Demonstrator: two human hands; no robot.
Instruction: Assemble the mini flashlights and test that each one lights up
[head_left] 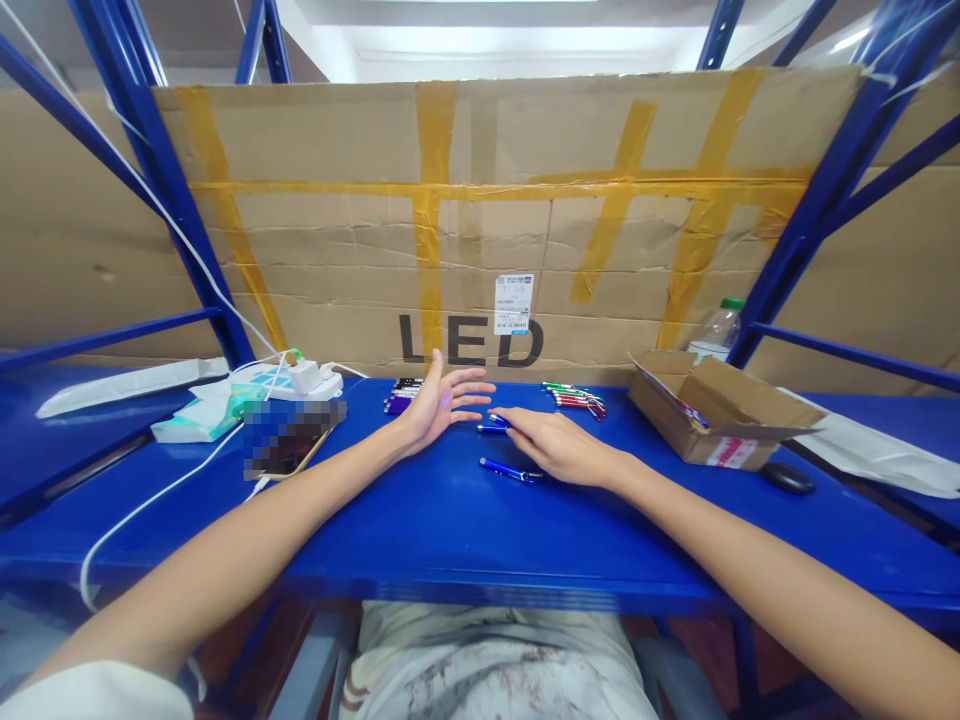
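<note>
My left hand (442,405) is raised over the table with its fingers spread, holding nothing. A small purple glow shows on its palm. My right hand (559,445) is closed around a slim blue pen-shaped light (496,418), whose tip points toward the left palm. Just under that tip lies another blue pen-shaped light (491,429), partly hidden by the right fingers. Closer to me is a third blue pen-shaped light (504,469) with a metal clip at its right end. Behind my left hand, a row of purple and black ones (400,400) is partly covered.
Green and red pen-shaped lights (574,400) lie at the back right. An open cardboard box (675,425) stands beside a black mouse-like object (787,478). On the left are a phone (300,445), a tissue pack (199,418) and a power strip (322,380) with white cables.
</note>
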